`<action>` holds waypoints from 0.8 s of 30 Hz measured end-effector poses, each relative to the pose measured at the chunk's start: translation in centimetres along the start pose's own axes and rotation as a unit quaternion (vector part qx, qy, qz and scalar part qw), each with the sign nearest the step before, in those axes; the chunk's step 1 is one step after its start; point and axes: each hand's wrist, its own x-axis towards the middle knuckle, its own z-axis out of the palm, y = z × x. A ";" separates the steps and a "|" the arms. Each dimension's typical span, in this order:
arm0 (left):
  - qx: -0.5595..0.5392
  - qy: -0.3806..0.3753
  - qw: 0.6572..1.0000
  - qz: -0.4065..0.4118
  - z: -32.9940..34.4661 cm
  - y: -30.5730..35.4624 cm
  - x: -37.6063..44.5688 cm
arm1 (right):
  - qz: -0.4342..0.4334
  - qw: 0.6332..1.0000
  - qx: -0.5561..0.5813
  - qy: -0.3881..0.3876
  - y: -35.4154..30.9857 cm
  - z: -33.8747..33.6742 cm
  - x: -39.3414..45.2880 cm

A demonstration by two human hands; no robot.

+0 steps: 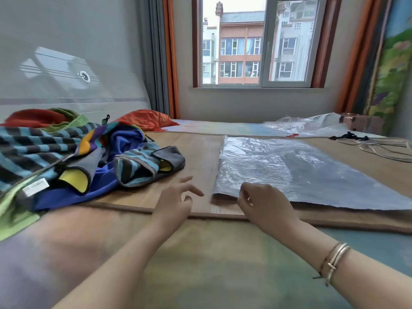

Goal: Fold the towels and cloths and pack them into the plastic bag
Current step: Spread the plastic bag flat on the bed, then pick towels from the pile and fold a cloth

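Note:
A clear plastic bag lies flat on a brown mat, to the right of centre. My right hand is at the bag's near left corner, fingers curled and pinching its edge. My left hand hovers over the mat just left of the bag, fingers spread and holding nothing. A heap of towels and cloths lies at the left: blue-and-black striped ones, a plain blue one, grey ones with yellow lining, and green and red ones behind.
An orange cloth lies at the back by the curtain. More crumpled clear plastic, a brown box and white cords sit at the back right. A white headboard stands at the left, a window ahead.

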 end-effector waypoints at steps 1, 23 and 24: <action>-0.011 0.027 0.999 -0.021 -1.3 -0.8 -0.5 | -0.003 1.000 0.021 -0.003 -1.3 0.5 0.5; -0.062 0.163 0.977 -0.122 -7.4 -14.0 4.4 | 0.068 0.972 0.187 -0.127 -14.5 18.0 20.1; -0.069 0.169 0.975 -0.127 -7.2 -13.8 4.4 | 0.069 0.972 0.200 -0.101 -14.5 17.8 20.0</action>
